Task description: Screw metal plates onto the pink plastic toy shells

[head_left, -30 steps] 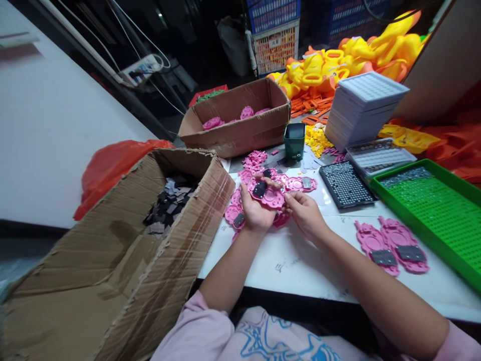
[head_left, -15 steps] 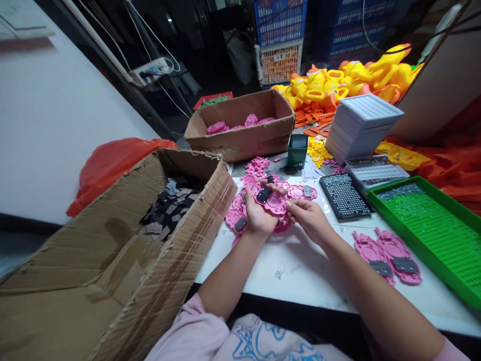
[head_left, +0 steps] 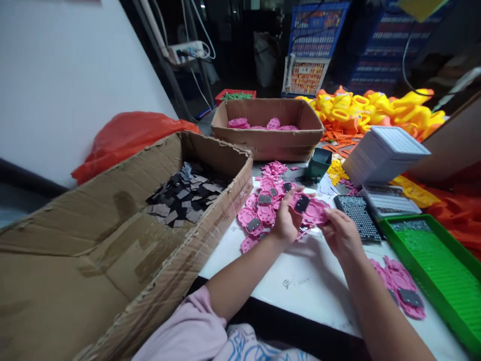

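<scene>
Both hands hold one pink plastic part point(head_left: 313, 209) with a small dark insert on it, a little above the white table point(head_left: 300, 281). My left hand point(head_left: 286, 220) grips its left side, thumb near the dark insert. My right hand point(head_left: 340, 233) pinches its right edge. Under and behind my hands lies a pile of similar pink parts point(head_left: 259, 213), some with dark inserts. Two more pink parts point(head_left: 402, 291) lie by my right forearm.
A big open cardboard box point(head_left: 124, 240) of dark flat pieces stands at my left. A smaller box point(head_left: 268, 143) with pink parts stands behind. At right are a green tray point(head_left: 439, 265), a black grid tray point(head_left: 356, 215), stacked grey trays point(head_left: 383, 153), a green cup point(head_left: 317, 163) and yellow toys point(head_left: 376, 108).
The view has swung left and down, so everything shifted right in the frame. Both hands keep hold of the pink part, turning it slightly.
</scene>
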`<act>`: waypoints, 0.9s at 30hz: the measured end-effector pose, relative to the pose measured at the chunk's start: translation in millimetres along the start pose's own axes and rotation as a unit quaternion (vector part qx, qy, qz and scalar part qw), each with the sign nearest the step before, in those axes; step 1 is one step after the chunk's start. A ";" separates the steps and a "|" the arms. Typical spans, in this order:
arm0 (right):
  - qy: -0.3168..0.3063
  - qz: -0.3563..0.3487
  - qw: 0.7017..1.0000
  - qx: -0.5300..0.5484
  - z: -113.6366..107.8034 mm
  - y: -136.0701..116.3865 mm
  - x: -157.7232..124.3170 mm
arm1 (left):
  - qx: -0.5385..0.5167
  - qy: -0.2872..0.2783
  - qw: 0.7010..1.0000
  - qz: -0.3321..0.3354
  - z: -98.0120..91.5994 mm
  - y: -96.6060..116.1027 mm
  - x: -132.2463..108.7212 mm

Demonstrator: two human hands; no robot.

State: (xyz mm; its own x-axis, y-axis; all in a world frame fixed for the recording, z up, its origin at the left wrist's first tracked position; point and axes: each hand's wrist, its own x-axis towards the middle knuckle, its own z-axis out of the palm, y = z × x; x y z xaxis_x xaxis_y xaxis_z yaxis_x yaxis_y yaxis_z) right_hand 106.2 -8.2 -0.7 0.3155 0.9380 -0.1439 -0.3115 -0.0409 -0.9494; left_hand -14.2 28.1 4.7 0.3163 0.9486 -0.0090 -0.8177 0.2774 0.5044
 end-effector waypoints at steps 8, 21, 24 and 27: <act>-0.002 -0.043 0.973 -0.225 -7.9 -72.6 27.6 | -0.032 -0.110 0.979 -0.168 -6.7 16.2 4.6; -0.301 0.122 0.820 -0.472 61.2 -144.3 78.6 | -0.031 -0.360 0.874 -0.325 -9.3 47.2 9.6; -0.291 0.089 0.825 -0.477 66.7 -121.3 102.4 | -0.046 -0.379 0.869 -0.315 -7.0 38.8 6.7; -0.240 0.019 0.811 -0.533 81.3 -83.1 136.4 | -0.066 -0.418 0.847 -0.320 -7.3 26.2 4.1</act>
State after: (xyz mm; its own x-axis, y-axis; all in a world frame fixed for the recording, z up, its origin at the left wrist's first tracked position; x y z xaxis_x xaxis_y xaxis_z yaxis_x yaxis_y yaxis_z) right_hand 102.3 151.1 81.2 -0.1410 0.9447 -0.2962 0.7197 -0.1076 -0.6859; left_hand -37.8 40.3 11.6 0.9007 0.1728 0.3985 -0.3787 0.7618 0.5256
